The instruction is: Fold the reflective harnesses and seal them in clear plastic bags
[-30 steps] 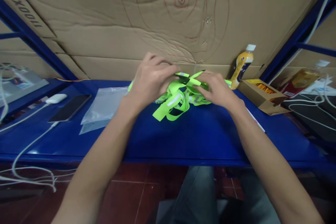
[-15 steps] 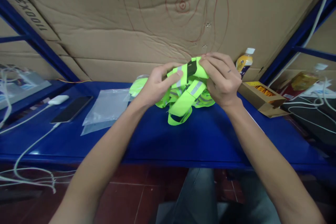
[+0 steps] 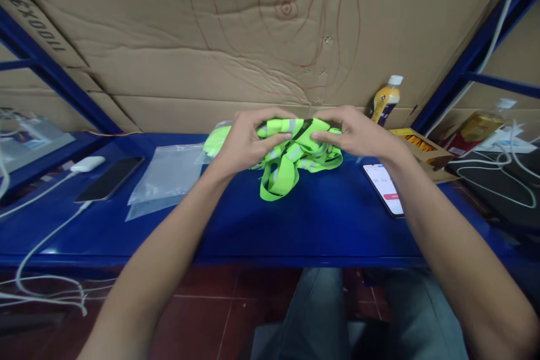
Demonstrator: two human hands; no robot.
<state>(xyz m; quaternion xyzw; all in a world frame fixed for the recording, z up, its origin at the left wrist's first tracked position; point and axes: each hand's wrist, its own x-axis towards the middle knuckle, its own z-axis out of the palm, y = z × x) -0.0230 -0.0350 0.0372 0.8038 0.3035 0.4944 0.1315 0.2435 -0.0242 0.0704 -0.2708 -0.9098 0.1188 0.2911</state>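
Both hands grip a bundle of neon yellow-green reflective straps (image 3: 283,176) with grey reflective patches and a black part near the top. My left hand (image 3: 251,140) is closed on its left side, thumb lying across the front. On the right, my right hand (image 3: 343,132) pinches the bundle between thumb and fingers. A loop of strap hangs down in front onto the blue shelf. Behind my left hand lies another neon bundle (image 3: 217,139) in clear plastic, partly hidden.
Flat clear zip bags (image 3: 166,174) lie left of the hands, beside a dark phone (image 3: 110,179) and a white charger case (image 3: 88,163). A lit phone (image 3: 383,188) is under my right forearm. A bottle (image 3: 386,101) and an open carton (image 3: 426,149) stand at right; cardboard (image 3: 169,73) walls the back.
My right hand has come down and turned flatter, with the strap bundle lowered and pressed together. The lit phone has come into view beside my right forearm.
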